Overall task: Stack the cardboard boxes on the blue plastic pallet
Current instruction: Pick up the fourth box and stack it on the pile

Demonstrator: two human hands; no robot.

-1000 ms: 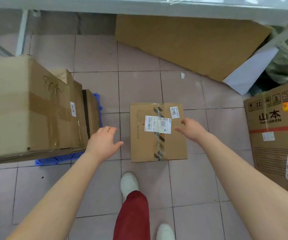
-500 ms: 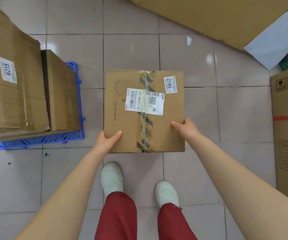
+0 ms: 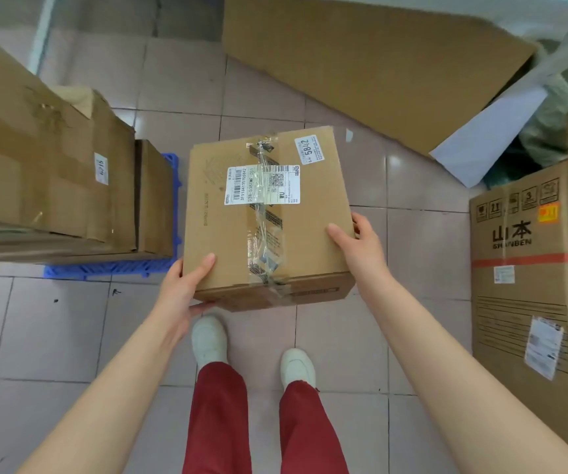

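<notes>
A taped cardboard box (image 3: 238, 241) with a white shipping label and a "5842" sticker is held up off the tiled floor in front of me. My left hand (image 3: 187, 285) grips its near left corner, thumb on top and fingers underneath. My right hand (image 3: 358, 248) clasps its right edge. To the left, the blue plastic pallet (image 3: 111, 268) lies on the floor with a big cardboard box (image 3: 36, 159) and a narrow box (image 3: 154, 196) stacked on it.
A tall "SHANBEN" carton (image 3: 528, 285) stands at the right. A flat cardboard sheet (image 3: 361, 66) and a white sheet (image 3: 481, 131) lie on the floor at the back. My two white shoes and red trousers are directly below the box.
Both hands closed on the box's sides and lifted it off the floor towards me. The view has pulled back up from the floor.
</notes>
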